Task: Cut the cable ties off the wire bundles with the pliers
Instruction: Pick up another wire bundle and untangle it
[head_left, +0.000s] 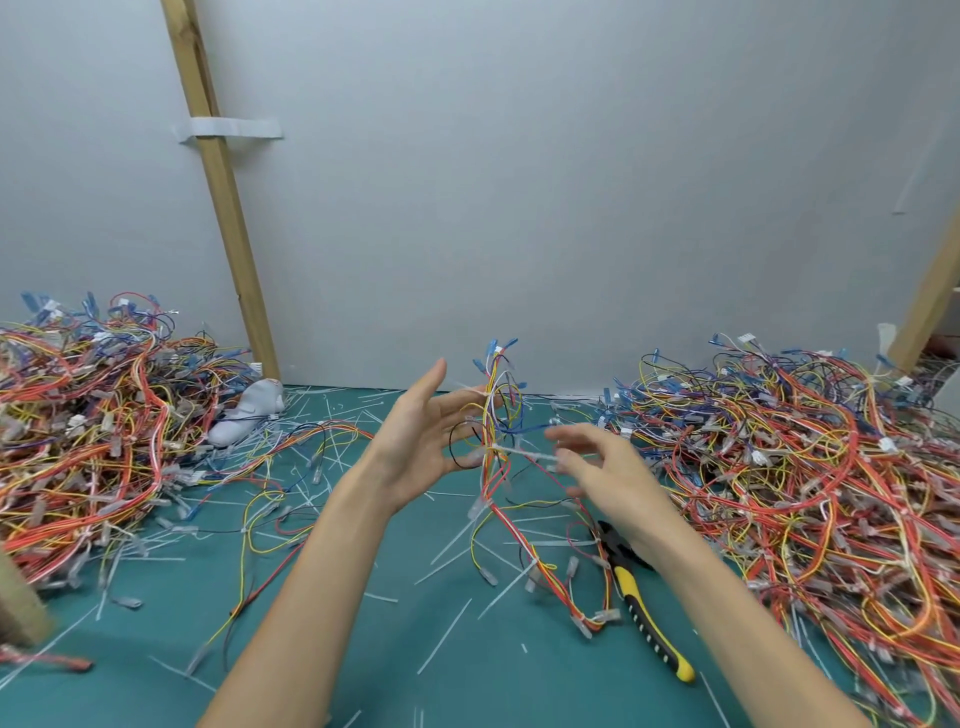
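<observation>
Left hand (426, 441): fingers spread, nearly straight, tips and thumb touching the upright bundle of thin red, yellow, blue and white wires (493, 415). Right hand (597, 473): motion-blurred, with its fingertips at the free end of a translucent white plastic cable tie (524, 453) girding the bundle. Cannot tell whether it grips. The bundle's lower end trails onto the smooth teal mat (363, 649).

Open mat runs only in a central lane, littered with cut tie strips (444, 636). Black-and-yellow-handled pliers (655, 629) lie near right, beside the forearm. Tangled left wire heap (78, 426) and right wire heap (779, 467) hem the lane. Flat grey wall (571, 182) closes the far edge.
</observation>
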